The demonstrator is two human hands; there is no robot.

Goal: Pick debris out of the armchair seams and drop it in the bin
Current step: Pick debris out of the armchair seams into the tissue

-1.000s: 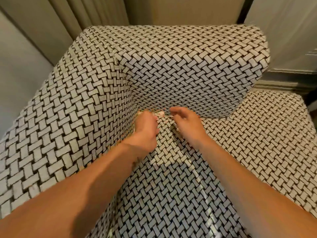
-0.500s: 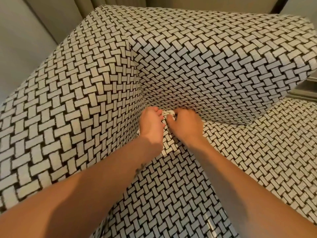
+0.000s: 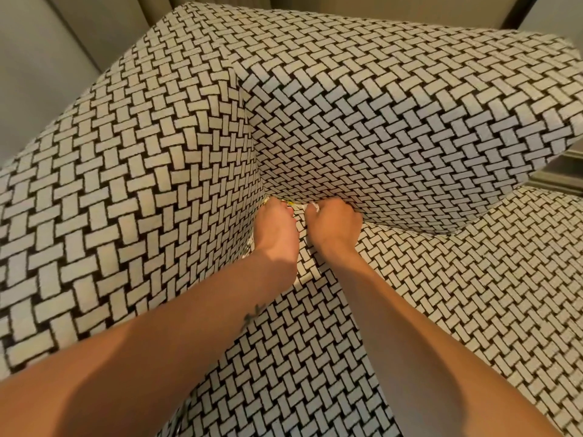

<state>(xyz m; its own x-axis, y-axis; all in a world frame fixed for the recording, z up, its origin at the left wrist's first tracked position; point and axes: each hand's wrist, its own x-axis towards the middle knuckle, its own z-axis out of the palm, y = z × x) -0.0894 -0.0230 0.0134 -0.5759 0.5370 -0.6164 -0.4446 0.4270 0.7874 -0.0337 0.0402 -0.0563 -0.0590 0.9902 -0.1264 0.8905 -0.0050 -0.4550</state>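
Left hand (image 3: pixel 277 230) and right hand (image 3: pixel 335 225) sit side by side, fingers curled down into the armchair (image 3: pixel 378 121) seam. The debris (image 3: pixel 289 203), a yellowish-white scrap, peeks out between their fingertips. Can't tell if either hand actually pinches it.

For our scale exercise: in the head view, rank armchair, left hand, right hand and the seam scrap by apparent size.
1. armchair
2. left hand and right hand: alike, so unranked
3. seam scrap, a sliver between the hands
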